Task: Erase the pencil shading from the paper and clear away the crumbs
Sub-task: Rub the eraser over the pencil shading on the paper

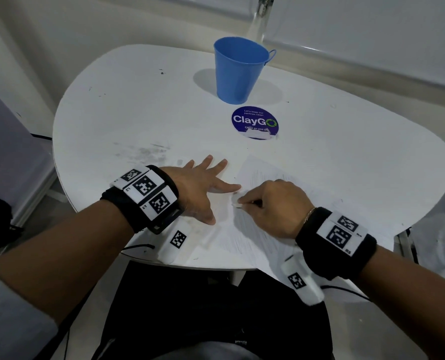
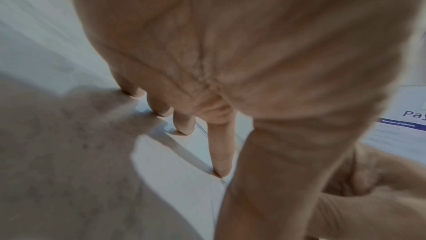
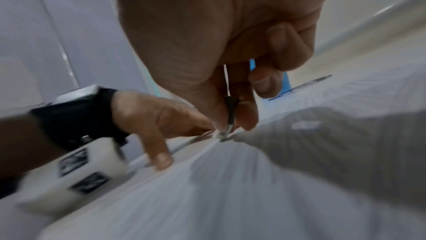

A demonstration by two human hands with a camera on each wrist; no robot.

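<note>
On the white table [image 1: 143, 105], near its front edge, we see a sheet of paper [image 1: 265, 178] lying flat, with faint grey pencil shading [image 1: 247, 229] running across the part nearest the person. Our left hand [image 1: 200, 188] lies on the sheet's left side with fingers straight and spread, palm down, pressing the paper to the tabletop; the left wrist view shows the fingertips [image 2: 221, 169] touching the surface. Our right hand [image 1: 273, 206] sits just beside it, fingers curled in a pinch around a small white eraser [image 1: 236, 204], whose tip meets the paper close to the left index finger. From the right wrist view the pinch holds a thin dark-and-white stem ending in a white tip [image 3: 219, 134] (too blurred to tell more about its make). Both wrists wear black bands [image 1: 335, 245] carrying black-and-white square markers. Farther back on the table a blue bucket [image 1: 238, 71] stands upright, well apart from the hands, and between it and the paper lies a round dark-blue sticker [image 1: 255, 122] reading "ClayGo". Grey smudges [image 1: 148, 153] mark the tabletop left of the paper.
</note>
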